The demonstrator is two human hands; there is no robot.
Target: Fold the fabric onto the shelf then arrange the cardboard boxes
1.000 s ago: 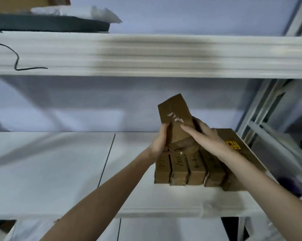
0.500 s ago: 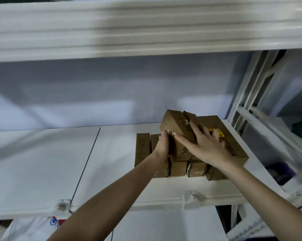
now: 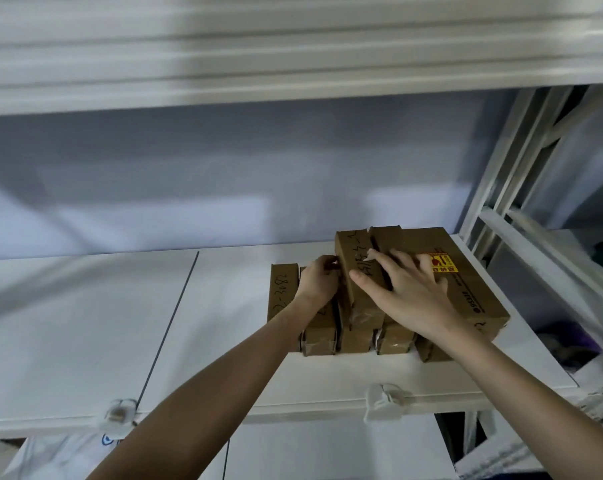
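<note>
A row of several narrow brown cardboard boxes (image 3: 284, 289) stands side by side on the white shelf (image 3: 85, 323), towards its right end. On top of the row lies a small box (image 3: 357, 271) with handwriting, next to a wider box (image 3: 466, 282) with a yellow and red sticker. My left hand (image 3: 317, 282) grips the small box's left side. My right hand (image 3: 407, 292) rests flat on the small box and the wider one, fingers spread. No fabric is visible on this shelf.
The shelf above (image 3: 293, 46) overhangs close over the boxes. A white metal upright frame (image 3: 501, 188) stands at the right. White clips (image 3: 383, 403) sit on the shelf's front edge. A white bag (image 3: 57, 455) shows below left.
The small box went from upright in both hands to lying flat on top of the row. The view has tilted down and both hands followed the box down.
</note>
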